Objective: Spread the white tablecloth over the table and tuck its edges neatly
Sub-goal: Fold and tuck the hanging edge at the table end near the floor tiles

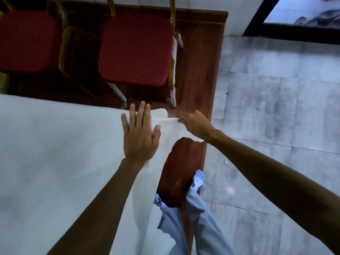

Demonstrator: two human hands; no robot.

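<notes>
Draping smooth white tablecloth (55, 153), corner stretched

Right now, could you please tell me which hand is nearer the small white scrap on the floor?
Right. The right hand pinches the tablecloth edge, up and left of the scrap; the left hand lies flat on the tablecloth, farther left.

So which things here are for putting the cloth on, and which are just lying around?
For the job: white tablecloth; left hand pressing it flat; right hand pinching its edge.
Just lying about: red chair; second red chair beside it; small white scrap on the grey floor.
</notes>
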